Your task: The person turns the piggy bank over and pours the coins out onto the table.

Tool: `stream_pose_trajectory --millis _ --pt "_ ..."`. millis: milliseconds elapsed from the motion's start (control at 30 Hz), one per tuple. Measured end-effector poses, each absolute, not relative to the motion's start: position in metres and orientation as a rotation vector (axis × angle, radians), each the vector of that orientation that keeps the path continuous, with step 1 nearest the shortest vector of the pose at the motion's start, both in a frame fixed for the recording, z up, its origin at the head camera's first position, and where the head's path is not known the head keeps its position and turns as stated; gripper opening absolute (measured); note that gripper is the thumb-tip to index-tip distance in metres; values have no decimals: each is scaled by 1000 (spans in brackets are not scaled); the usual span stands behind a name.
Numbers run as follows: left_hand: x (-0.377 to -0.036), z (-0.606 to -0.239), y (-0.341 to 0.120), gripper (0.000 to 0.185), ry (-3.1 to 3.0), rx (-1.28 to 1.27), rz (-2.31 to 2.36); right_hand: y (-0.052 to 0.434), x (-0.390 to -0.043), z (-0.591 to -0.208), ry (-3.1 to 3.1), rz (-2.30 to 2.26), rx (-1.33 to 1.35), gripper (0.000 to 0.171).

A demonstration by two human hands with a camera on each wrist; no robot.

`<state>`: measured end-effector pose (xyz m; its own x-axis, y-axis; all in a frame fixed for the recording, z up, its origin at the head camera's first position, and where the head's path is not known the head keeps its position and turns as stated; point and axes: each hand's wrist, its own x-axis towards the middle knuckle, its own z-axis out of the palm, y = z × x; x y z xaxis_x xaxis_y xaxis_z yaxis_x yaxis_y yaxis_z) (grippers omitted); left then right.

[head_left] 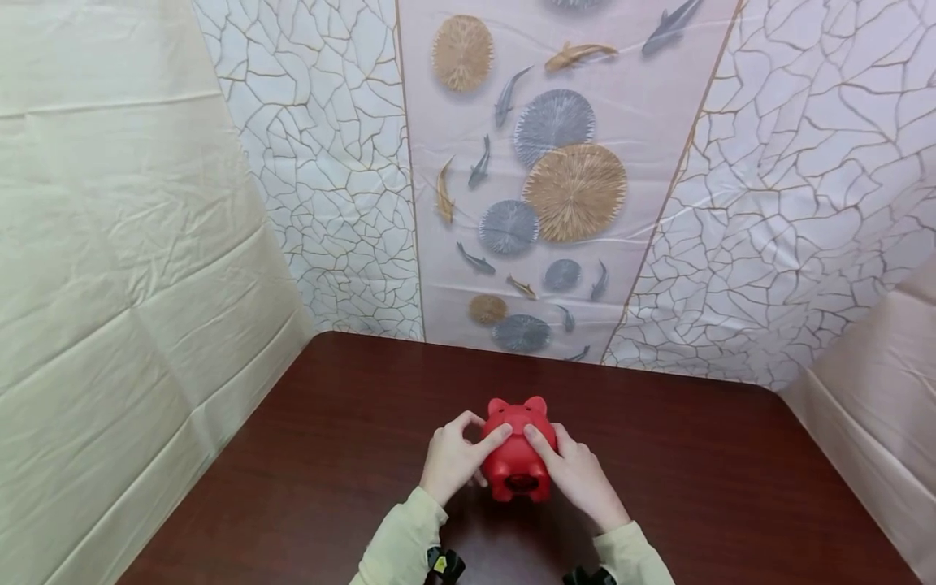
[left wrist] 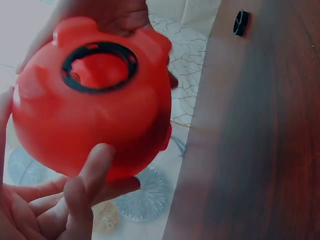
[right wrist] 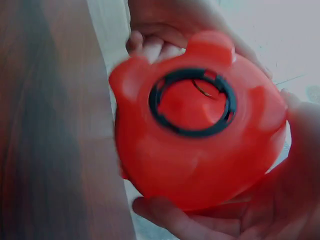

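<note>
Dark brown wooden tabletop point(head_left: 695, 487) runs wide and bare on both sides, hemmed by cream cloth walls and a patterned fish backdrop point(head_left: 541, 187) at the far edge. Near its front edge, the red round plastic piggy bank point(head_left: 517, 451) is tipped so that its black-ringed underside opening point(left wrist: 99, 65) faces the wrists. The left hand point(head_left: 453, 459) and right hand point(head_left: 578, 471) grip its flanks, fingers curled around it. A small black cap point(left wrist: 240, 22) lies apart on the wood.

Piggy bank point(head_left: 517, 447): lower centre of frame, above desk point(head_left: 731, 471), between left hand point(head_left: 453, 459) and right hand point(head_left: 578, 475). Patterned backdrop point(head_left: 548, 179): behind desk, upper frame. Small ring-shaped cap point(left wrist: 241, 22): on desk, upper right of left wrist view.
</note>
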<state>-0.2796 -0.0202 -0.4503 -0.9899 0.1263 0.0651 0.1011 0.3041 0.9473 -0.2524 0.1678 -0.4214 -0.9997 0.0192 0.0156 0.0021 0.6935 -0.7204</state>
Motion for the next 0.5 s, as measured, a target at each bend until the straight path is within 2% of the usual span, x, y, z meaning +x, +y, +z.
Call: stream_pose_trajectory --millis 267,433,500 --pt "-280 -451 -22 55 2537 182 1781 168 -254 -419 -2937 1230 -9 65" --pt "-286 -451 -28 57 2439 366 1757 176 -254 -418 -2952 1185 107 60" --pt "-288 -451 -30 62 2380 457 1748 180 -254 -418 -2943 1152 173 64"
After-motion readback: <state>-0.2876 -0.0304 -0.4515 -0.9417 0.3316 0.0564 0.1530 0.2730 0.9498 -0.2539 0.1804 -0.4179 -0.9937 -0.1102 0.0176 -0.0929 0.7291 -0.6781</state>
